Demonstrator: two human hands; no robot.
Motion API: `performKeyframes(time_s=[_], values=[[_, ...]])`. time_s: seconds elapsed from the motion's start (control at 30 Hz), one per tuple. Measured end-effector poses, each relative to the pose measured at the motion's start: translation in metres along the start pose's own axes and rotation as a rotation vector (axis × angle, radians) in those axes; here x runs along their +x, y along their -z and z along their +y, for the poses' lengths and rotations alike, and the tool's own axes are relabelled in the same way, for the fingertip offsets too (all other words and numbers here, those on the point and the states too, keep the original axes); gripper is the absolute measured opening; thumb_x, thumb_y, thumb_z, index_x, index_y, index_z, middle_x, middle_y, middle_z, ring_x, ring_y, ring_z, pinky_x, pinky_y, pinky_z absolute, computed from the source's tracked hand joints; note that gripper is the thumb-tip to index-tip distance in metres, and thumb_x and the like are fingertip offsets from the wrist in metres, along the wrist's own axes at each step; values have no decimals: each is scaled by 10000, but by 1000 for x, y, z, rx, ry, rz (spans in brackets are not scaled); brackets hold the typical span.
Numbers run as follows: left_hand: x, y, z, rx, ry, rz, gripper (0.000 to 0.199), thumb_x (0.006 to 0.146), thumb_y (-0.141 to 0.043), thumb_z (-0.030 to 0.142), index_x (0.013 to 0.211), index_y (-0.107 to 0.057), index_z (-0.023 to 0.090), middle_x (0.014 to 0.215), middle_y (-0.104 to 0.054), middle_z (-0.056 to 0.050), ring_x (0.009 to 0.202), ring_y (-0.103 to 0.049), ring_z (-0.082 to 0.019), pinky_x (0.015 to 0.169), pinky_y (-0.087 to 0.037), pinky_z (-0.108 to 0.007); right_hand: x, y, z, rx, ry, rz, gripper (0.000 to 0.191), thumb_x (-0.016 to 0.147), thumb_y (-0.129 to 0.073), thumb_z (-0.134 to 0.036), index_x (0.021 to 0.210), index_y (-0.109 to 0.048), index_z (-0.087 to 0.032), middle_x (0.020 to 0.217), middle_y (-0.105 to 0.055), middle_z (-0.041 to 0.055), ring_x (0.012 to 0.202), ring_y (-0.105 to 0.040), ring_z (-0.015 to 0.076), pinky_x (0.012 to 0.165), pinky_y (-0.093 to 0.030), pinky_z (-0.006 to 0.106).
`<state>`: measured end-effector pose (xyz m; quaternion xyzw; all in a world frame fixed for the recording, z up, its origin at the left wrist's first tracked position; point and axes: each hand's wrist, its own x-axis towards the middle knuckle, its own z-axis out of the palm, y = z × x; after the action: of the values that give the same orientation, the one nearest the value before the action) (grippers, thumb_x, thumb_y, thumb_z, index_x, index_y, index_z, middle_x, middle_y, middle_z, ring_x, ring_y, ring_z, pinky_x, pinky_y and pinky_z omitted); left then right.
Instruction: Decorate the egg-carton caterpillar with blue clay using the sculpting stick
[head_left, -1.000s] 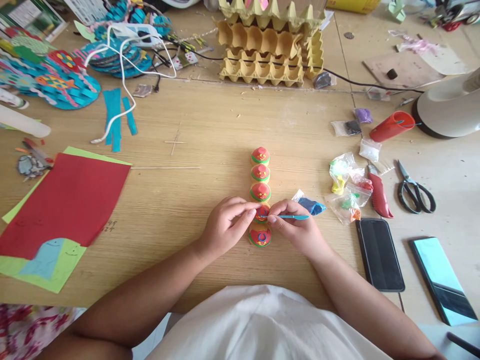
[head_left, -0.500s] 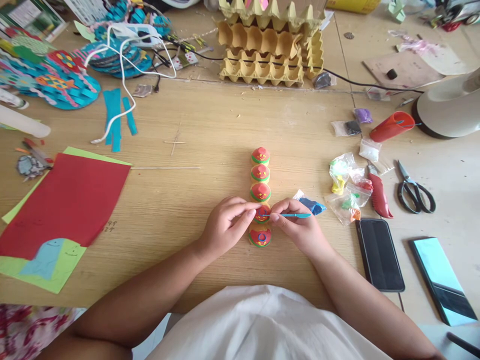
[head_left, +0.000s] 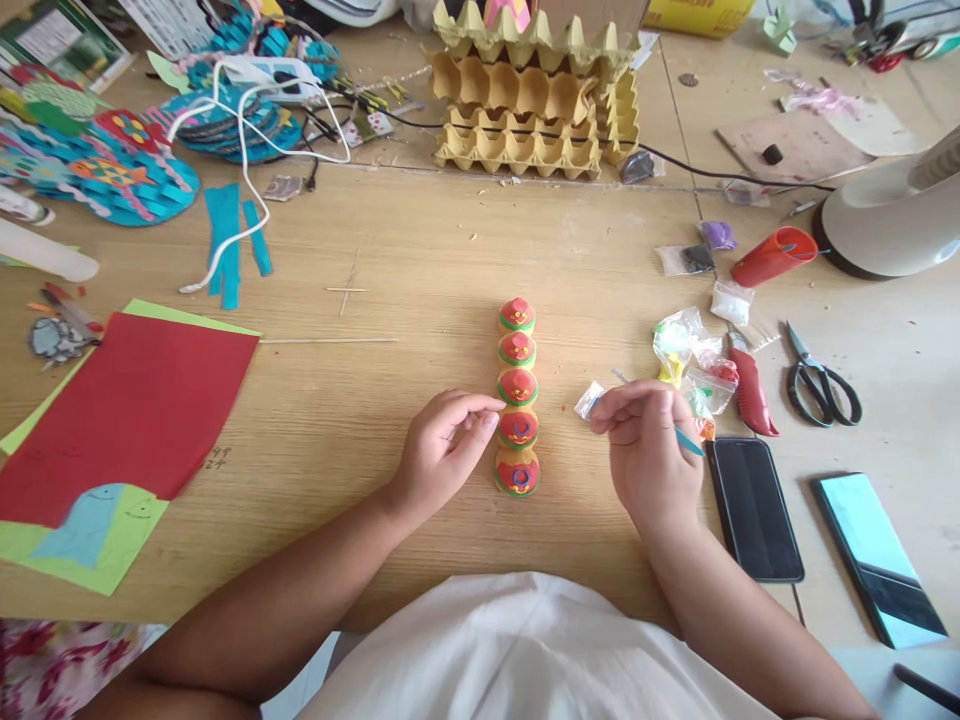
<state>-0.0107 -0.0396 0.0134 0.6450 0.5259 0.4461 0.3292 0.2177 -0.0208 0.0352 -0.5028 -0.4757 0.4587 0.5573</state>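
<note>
A column of egg-carton cups (head_left: 517,387), topped with red clay, green rims and small yellow faces, runs down the table before me. Blue clay rings lie on the two nearest cups. Beside the third and fourth cups is my left hand (head_left: 442,445), thumb and forefinger slightly apart with nothing seen between them; whether a fingertip touches a cup, I cannot tell. My right hand (head_left: 656,455) is off to the right, closed around a thin blue clay knife (head_left: 690,442). A small clear packet (head_left: 589,400) lies just left of its fingers, partly covered by them.
On the right are clay bags (head_left: 677,340), a red-handled cutter (head_left: 752,385), scissors (head_left: 821,375), two phones (head_left: 756,510) and a red cup (head_left: 776,257). Egg cartons (head_left: 517,140) stand at the back. Red paper (head_left: 142,410) and a white cable (head_left: 247,150) occupy the left.
My right hand has moved right, away from the cups, taking the clay knife with it. My left hand has shifted slightly left off the fourth cup's top.
</note>
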Motion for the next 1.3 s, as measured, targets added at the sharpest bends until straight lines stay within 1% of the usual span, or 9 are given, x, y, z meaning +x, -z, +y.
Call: performKeyframes(time_s=[0.07, 0.13, 0.23, 0.33, 0.47, 0.67, 0.83, 1.1, 1.3], values=[[-1, 0, 0, -9, 3, 13, 150, 1016, -603, 266, 1057, -735, 210, 886, -702, -24, 787, -609, -141, 771, -509, -291, 5, 8, -6, -286, 131, 56, 288, 1083, -434, -419, 944, -626, -256, 889, -680, 58, 803, -643, 211, 751, -525, 372], [-1, 0, -1, -19, 1, 13, 155, 1017, -599, 265, 1072, -733, 209, 896, -698, -28, 793, -606, -142, 768, -506, -289, 10, 15, -9, -648, 257, -18, 133, 1025, -564, -367, 1012, -622, -249, 1008, -701, 86, 955, -653, 263, 860, -515, 422], [-2, 0, -2, -32, -1, 16, 162, 1016, -601, 262, 1093, -732, 205, 898, -685, -31, 798, -602, -139, 771, -503, -286, 13, 21, -7, -1110, 305, -124, 213, 957, -654, -381, 1095, -595, -230, 1075, -701, 121, 1051, -628, 339, 899, -484, 474], [-3, 0, -2, -47, 5, 29, 162, 1015, -603, 265, 1086, -735, 203, 880, -662, -28, 788, -592, -135, 762, -499, -277, 10, 24, -3, -1340, 277, -172, 283, 941, -677, -440, 1094, -585, -220, 1047, -708, 124, 1019, -629, 351, 821, -467, 438], [-3, -1, -3, -75, 10, 55, 181, 1016, -600, 297, 1080, -736, 196, 897, -664, -42, 765, -581, -136, 709, -494, -265, 9, 28, 3, -1463, 272, -176, 288, 923, -696, -449, 1043, -576, -216, 984, -713, 115, 962, -634, 336, 743, -429, 388], [-2, -1, -6, -61, -5, 54, 185, 1011, -607, 307, 1076, -739, 195, 876, -661, -36, 774, -593, -138, 713, -496, -259, 13, 28, 9, -1438, 260, -191, 182, 926, -676, -337, 1016, -568, -221, 970, -709, 99, 905, -644, 303, 711, -408, 365], [-2, -1, -7, -51, -14, 37, 173, 1015, -602, 277, 1085, -740, 200, 911, -693, -40, 783, -603, -136, 744, -498, -272, 14, 24, 3, -1290, 227, -124, 171, 929, -659, -305, 1037, -560, -218, 1002, -669, 94, 801, -627, 264, 685, -417, 364], [-1, -1, -4, -14, -71, 41, 137, 994, -639, 269, 1066, -734, 201, 911, -707, -32, 778, -604, -134, 739, -495, -273, 6, 11, -7, -790, 426, -185, 226, 932, -713, -287, 1059, -528, -268, 1118, -666, 79, 1027, -657, 262, 873, -512, 411], [-1, 1, 3, 19, -172, 33, 68, 972, -666, 204, 953, -732, 196, 899, -704, -30, 815, -615, -141, 751, -488, -272, -7, 1, -6, -639, 487, -305, 244, 943, -725, -261, 1079, -522, -280, 1206, -688, 106, 1084, -689, 264, 876, -550, 417]])
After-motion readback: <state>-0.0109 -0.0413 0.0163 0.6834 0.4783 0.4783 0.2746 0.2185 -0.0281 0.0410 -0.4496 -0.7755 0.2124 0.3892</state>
